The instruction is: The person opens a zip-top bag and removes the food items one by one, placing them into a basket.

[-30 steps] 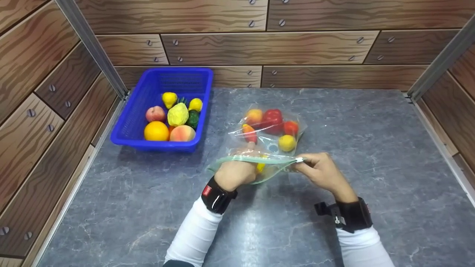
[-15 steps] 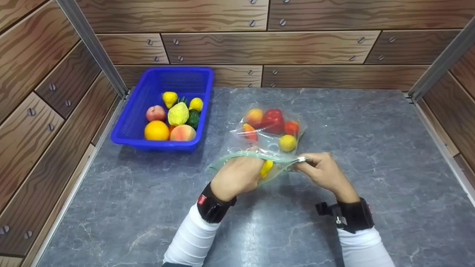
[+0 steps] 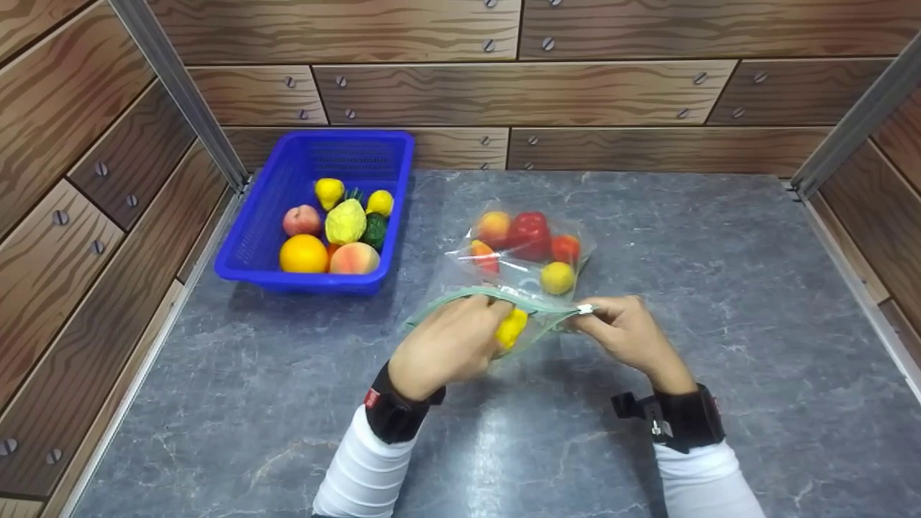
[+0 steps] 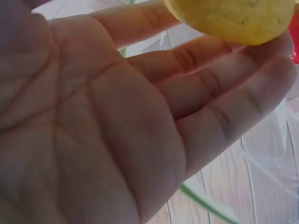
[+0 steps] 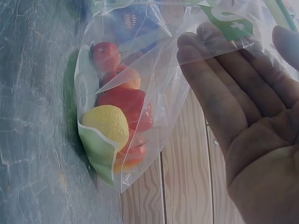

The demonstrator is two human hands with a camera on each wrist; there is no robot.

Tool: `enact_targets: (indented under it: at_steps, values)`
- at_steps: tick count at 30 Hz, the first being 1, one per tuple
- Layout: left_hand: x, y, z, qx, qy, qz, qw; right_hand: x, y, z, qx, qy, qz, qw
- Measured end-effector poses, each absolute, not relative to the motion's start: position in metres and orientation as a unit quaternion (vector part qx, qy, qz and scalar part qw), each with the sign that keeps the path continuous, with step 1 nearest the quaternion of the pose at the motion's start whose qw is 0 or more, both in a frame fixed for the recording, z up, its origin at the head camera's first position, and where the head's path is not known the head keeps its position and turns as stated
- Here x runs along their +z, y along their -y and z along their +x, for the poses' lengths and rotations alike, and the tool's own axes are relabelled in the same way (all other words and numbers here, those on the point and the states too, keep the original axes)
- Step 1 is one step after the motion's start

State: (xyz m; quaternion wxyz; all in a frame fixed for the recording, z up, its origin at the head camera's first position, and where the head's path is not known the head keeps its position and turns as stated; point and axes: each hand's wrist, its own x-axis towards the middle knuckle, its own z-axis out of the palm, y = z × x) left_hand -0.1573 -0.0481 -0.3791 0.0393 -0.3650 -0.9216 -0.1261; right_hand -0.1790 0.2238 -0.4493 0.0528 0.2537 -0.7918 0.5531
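Note:
A clear zip bag (image 3: pixel 514 277) with a green-edged mouth lies on the table. Through its film show a red bell pepper (image 3: pixel 530 236), a yellow round fruit (image 3: pixel 557 278) and several red and orange pieces. At the parted mouth, my left hand (image 3: pixel 450 345) holds a smooth yellow fruit (image 3: pixel 511 329) by its fingers. The left wrist view shows this yellow fruit (image 4: pixel 233 18) against the fingertips; the thumb is mostly out of that frame. My right hand (image 3: pixel 624 334) pinches the bag's right corner beside the white slider (image 3: pixel 585 309).
A blue plastic basket (image 3: pixel 234 266) stands at the back left, with an orange (image 3: pixel 303 254), peaches, a crinkled yellow fruit (image 3: pixel 346 221) and other fruit inside. Wood-patterned walls (image 3: pixel 525 93) enclose the back and sides of the grey marbled table (image 3: pixel 216 403).
My left hand has drawn back toward the person and out of the bag, so more of it and of the yellow fruit shows at the mouth. The right hand keeps its place.

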Motion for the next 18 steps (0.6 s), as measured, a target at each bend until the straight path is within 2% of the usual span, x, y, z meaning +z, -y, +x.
enact_targets:
  at_steps: [5, 18]
  values:
    - [-0.371, 0.054, -0.155, -0.136, 0.919, -0.370, 0.002, -0.449, -0.224, -0.179, 0.547, 0.797, 0.249, 0.056]
    - [-0.363, 0.073, -0.160, -0.228, 0.886, -0.401, -0.049, -0.449, -0.225, -0.181, 0.565, 0.781, 0.263, 0.030]
